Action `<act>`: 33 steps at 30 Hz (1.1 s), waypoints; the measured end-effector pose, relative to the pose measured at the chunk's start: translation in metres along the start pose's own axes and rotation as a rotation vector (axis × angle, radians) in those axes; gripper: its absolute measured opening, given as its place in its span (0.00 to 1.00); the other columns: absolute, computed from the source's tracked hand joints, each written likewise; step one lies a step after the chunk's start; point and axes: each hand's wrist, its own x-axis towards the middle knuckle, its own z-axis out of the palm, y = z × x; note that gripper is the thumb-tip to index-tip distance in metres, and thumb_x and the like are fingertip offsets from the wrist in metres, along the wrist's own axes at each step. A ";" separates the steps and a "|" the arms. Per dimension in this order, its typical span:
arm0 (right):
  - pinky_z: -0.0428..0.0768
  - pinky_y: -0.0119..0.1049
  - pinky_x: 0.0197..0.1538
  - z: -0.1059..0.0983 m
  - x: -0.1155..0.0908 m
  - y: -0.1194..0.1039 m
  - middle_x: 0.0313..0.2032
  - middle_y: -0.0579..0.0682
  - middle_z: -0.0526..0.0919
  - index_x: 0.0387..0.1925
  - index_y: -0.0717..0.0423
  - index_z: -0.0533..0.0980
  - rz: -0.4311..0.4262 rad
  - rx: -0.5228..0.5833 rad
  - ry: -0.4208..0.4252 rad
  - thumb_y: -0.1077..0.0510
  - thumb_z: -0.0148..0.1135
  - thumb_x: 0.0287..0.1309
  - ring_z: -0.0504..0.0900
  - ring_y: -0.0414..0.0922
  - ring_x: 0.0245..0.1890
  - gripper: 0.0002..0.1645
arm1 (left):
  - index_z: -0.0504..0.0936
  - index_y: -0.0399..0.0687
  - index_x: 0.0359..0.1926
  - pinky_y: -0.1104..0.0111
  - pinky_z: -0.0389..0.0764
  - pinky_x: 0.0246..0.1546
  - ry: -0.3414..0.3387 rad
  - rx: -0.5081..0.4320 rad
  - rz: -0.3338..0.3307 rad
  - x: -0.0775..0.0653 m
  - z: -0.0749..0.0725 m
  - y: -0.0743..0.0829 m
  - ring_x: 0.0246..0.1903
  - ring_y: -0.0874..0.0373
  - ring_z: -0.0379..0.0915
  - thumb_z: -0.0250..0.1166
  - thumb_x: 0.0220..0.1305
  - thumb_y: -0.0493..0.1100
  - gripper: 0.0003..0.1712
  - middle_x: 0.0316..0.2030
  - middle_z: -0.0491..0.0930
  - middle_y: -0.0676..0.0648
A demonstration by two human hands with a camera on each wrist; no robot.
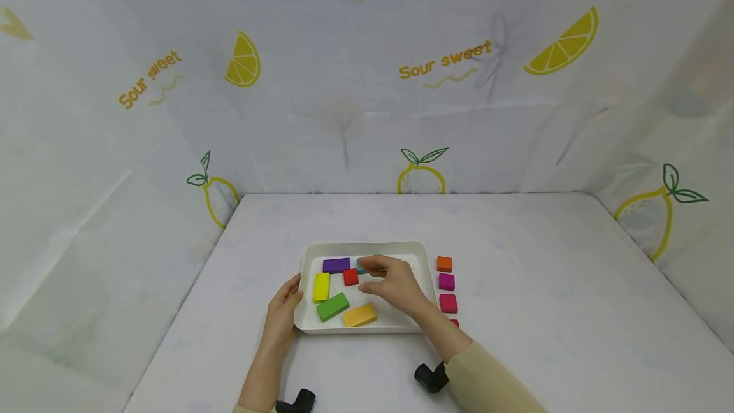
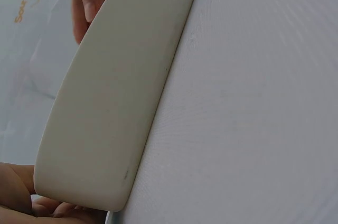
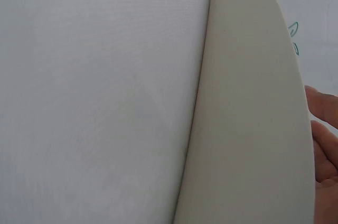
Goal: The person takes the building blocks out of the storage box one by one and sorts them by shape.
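A white rectangular tray (image 1: 390,330) lies on the table with coloured blocks in it. My left hand (image 1: 282,314) holds the tray's left end, thumb at the rim; in the left wrist view its fingers curl by the tray corner. My right hand (image 1: 395,282) hovers over the middle of the tray. Its thumb and fingers stand apart, with nothing visible between them. Closest to the fingertips are a small red block (image 1: 351,277) and a blue block (image 1: 359,267), partly hidden by the fingers. A purple block (image 1: 336,265) lies left of these.
Also in the tray are yellow (image 1: 322,287), green (image 1: 332,306) and orange-yellow (image 1: 360,315) blocks. Right of the tray, small blocks form a column: orange (image 1: 444,264), magenta (image 1: 446,282), pinkish red (image 1: 448,303), and one partly hidden by the right forearm.
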 end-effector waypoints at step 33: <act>0.86 0.39 0.51 0.028 0.030 0.009 0.46 0.57 0.88 0.48 0.61 0.82 -0.008 -0.113 0.033 0.69 0.72 0.47 0.86 0.49 0.45 0.22 | 0.58 0.38 0.74 0.56 0.67 0.73 0.006 0.027 0.008 -0.001 -0.001 -0.001 0.75 0.41 0.54 0.44 0.76 0.37 0.28 0.75 0.57 0.33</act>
